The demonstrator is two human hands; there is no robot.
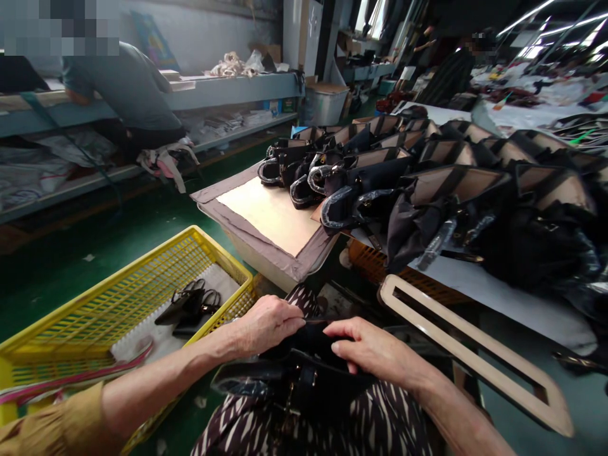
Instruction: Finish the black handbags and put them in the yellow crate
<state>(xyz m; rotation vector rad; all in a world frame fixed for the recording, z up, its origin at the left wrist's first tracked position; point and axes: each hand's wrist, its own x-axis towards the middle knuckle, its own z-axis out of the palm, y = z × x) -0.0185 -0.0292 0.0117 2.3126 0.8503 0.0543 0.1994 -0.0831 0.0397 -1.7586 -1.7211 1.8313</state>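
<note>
A black handbag lies on my lap, over a dark patterned skirt. My left hand pinches the bag's top edge, fingers closed on it. My right hand rests on the bag from the right, fingers curled onto the black material. A plastic-wrapped handle sticks out at the bag's left. A beige rectangular frame lies just right of my right forearm.
Several black handbags with wrapped handles crowd the table at right. A padded board sits at the table's near end. A yellow crate at left holds a small black piece. Another person bends at shelving, back left.
</note>
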